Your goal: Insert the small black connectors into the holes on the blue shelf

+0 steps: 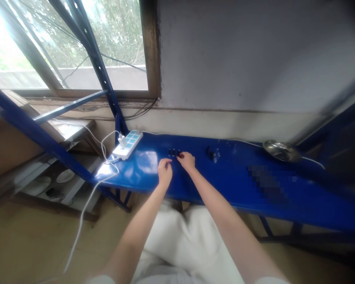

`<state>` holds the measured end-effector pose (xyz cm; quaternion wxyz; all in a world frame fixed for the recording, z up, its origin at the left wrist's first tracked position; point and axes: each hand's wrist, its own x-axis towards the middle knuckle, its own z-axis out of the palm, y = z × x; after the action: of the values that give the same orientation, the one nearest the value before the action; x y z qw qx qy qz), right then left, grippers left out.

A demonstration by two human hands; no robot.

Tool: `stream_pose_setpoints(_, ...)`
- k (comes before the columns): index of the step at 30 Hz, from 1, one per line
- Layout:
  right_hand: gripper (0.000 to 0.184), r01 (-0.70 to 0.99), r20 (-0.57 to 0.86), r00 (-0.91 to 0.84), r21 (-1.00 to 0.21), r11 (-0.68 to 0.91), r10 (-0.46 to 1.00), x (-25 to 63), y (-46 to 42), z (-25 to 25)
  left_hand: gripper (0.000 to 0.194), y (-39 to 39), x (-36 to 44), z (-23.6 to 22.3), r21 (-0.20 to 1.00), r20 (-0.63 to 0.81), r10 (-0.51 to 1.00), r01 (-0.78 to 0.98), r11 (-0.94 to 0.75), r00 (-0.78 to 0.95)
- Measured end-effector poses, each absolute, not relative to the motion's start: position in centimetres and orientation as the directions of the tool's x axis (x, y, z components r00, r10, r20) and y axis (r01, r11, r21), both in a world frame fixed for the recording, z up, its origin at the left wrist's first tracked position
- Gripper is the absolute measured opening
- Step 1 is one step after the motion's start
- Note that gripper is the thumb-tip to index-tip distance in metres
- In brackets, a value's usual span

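Observation:
Two small dark cylinders (171, 152) stand side by side on the blue tabletop (189, 142). My right hand (187, 161) is closed, its fingertips pinching a third small dark cylinder (179, 151) at the right end of that row. Just nearer to me, my left hand (165, 172) hovers low with curled fingers; whether anything sits in them is hidden. To the right of my hands lies a loose group of small dark pieces (208, 150) and clear pieces (216, 156).
A white power strip (129, 145) with a plugged-in adapter (122, 141) lies at the table's left end, its cable hanging down. On the right are a shiny metal dish (281, 150) and a blurred dark object (266, 183). A blue metal post (98, 65) rises at left.

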<state>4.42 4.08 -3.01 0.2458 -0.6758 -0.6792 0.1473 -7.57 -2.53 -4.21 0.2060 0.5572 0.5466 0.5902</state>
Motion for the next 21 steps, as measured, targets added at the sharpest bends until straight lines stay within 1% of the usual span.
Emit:
stream_pose_setpoints(4, 0.026, 0.855, 0.047, -0.03, -0.516, 0.05, 0.998, 5.2, 3.7, -1.7, 0.024, -2.6, -7.6, -4.1, 0.866, 0.446, 0.847, 0.38, -0.326, -0.289)
stream_pose_setpoints(6, 0.03, 0.846, 0.018, -0.084, -0.528, 0.08, 0.996, 6.0, 3.1, -0.6, 0.024, -2.6, -7.6, -4.1, 0.861, 0.451, 0.844, 0.389, -0.327, -0.289)
stream_pose_setpoints(8, 0.029, 0.821, 0.022, -0.143, -0.556, 0.131, 0.989, 7.0, 2.3, 0.6, 0.024, -2.5, -7.6, -4.2, 0.857, 0.458, 0.841, 0.395, -0.332, -0.288)
stream_pose_setpoints(10, 0.026, 0.786, 0.077, -0.139, -0.597, 0.157, 0.987, 8.4, 1.1, 1.8, 0.024, -2.4, -7.6, -4.3, 0.85, 0.469, 0.838, 0.402, -0.341, -0.28)
stream_pose_setpoints(12, 0.026, 0.763, 0.137, -0.086, -0.628, 0.154, 0.987, 10.0, -0.1, 2.7, 0.024, -2.4, -7.6, -4.3, 0.836, 0.486, 0.832, 0.418, -0.355, -0.268)
stream_pose_setpoints(15, 0.028, 0.79, 0.175, 0.057, -0.61, 0.062, 0.983, 13.1, -1.6, 2.9, 0.024, -2.6, -7.4, -4.2, 0.787, 0.541, 0.814, 0.467, -0.403, -0.21)
stream_pose_setpoints(17, 0.028, 0.806, 0.146, 0.171, -0.59, -0.053, 0.974, 15.3, -2.1, 2.2, 0.024, -2.8, -7.1, -4.0, 0.725, 0.593, 0.796, 0.508, -0.465, -0.118)
stream_pose_setpoints(19, 0.025, 0.794, 0.11, 0.284, -0.583, -0.169, 0.953, 17.4, -2.1, 1.0, 0.025, -3.0, -6.8, -3.9, 0.645, 0.636, 0.771, 0.536, -0.545, 0.018)
stream_pose_setpoints(21, 0.026, 0.771, 0.091, 0.352, -0.592, -0.233, 0.932, 18.8, -1.9, -0.4, 0.025, -3.1, -6.5, -3.8, 0.569, 0.657, 0.739, 0.546, -0.615, 0.147)
